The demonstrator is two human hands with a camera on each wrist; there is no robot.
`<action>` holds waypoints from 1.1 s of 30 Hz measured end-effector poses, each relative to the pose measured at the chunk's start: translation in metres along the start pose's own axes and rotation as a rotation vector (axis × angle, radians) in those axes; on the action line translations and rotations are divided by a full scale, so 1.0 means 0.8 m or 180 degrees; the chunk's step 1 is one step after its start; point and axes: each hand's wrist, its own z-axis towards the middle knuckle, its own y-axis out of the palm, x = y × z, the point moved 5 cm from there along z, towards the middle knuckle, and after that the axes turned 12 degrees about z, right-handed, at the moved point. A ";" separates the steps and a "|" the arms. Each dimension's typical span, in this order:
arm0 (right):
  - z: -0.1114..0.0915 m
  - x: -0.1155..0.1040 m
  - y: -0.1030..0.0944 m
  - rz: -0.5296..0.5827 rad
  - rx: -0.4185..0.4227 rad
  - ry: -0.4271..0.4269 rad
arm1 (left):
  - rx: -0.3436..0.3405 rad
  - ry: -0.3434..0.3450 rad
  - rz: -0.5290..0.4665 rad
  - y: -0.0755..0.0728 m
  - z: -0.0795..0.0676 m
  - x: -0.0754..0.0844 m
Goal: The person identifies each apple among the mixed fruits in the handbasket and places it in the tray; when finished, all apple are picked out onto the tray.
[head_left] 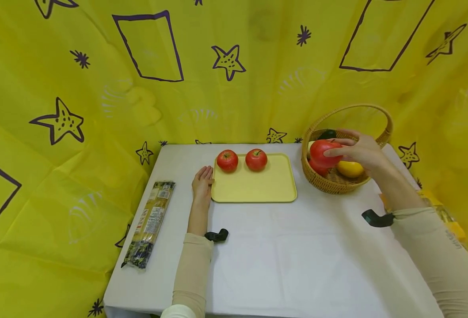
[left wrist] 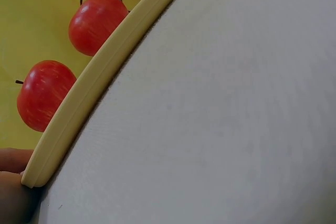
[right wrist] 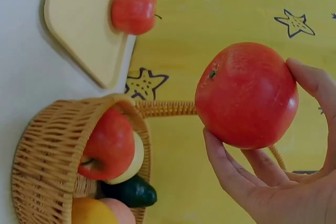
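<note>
My right hand (head_left: 361, 151) grips a red apple (right wrist: 247, 95) between thumb and fingers, above the wicker basket (right wrist: 50, 150). Inside the basket lie another red apple (right wrist: 109, 145), a yellow fruit (head_left: 350, 168), a dark green vegetable (right wrist: 131, 191) and a pale round item partly hidden behind the apple. Two red apples, a left one (head_left: 227, 160) and a right one (head_left: 256, 159), sit along the far side of the pale yellow tray (head_left: 253, 187). At the tray's left edge rests my left hand (head_left: 203, 183), its fingers extended and its thumb touching the rim.
A long clear packet (head_left: 149, 223) with dark ends lies on the left of the white table (head_left: 281, 260). Beyond the right forearm, a yellow package (head_left: 442, 212) shows partly. The basket's tall handle (head_left: 353, 107) arches over its opening. A yellow patterned cloth (head_left: 234, 101) hangs behind.
</note>
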 end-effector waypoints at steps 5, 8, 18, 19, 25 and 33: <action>0.000 -0.004 0.020 -0.0049 0.0006 -0.0139 | -0.0007 0.0021 -0.0070 -0.001 0.001 -0.001; -0.001 -0.010 0.033 0.0027 0.0024 -0.0283 | 0.0004 0.0045 -0.0075 -0.001 0.003 -0.001; 0.002 -0.014 0.068 0.0377 0.0106 -0.0511 | -0.0016 0.0032 -0.0003 -0.003 0.003 -0.003; 0.003 -0.014 0.072 0.0410 0.0085 -0.0513 | -0.0014 0.0029 0.0007 -0.003 0.003 -0.003; 0.011 -0.014 0.100 0.0607 -0.0064 -0.0587 | -0.0018 0.0026 0.0048 -0.003 0.003 -0.003; 0.030 -0.010 0.142 0.0859 -0.0162 -0.0590 | 0.0008 0.0006 0.0046 -0.003 0.003 -0.001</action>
